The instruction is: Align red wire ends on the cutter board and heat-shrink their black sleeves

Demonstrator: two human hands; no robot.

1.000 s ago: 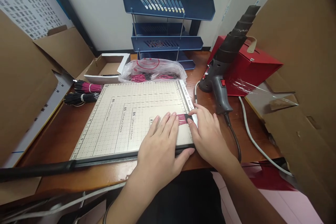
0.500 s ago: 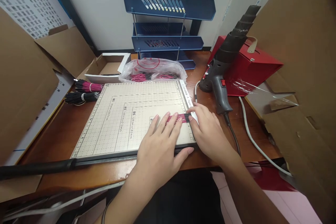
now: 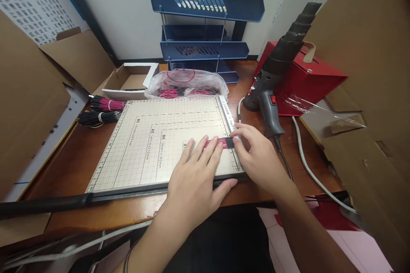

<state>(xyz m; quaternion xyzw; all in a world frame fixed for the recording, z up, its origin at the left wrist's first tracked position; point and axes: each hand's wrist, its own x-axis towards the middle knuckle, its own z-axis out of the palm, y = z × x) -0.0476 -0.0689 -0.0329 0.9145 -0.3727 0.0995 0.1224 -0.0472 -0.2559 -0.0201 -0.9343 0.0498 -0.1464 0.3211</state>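
Indoors, brown table (image 3: 62,166); our wires (image 3: 224,141) run left-to-right, black ends (image 3: 230,143) rightmost; left fingers (image 3: 208,153) apart; right fingers (image 3: 247,133), can't tell.

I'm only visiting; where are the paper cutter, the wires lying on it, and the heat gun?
Paper cutter (image 3: 150,147): head view, bare gridded board.
Wires (image 3: 229,142): head view, the bunch's black section.
Heat gun (image 3: 270,79): head view, body above the handle.

Under your hands (image 3: 194,175) (image 3: 261,158) the cutter board (image 3: 173,121) looks smooth; your desk (image 3: 64,164) is glossy wood, the rack (image 3: 245,6) beyond them plastic.
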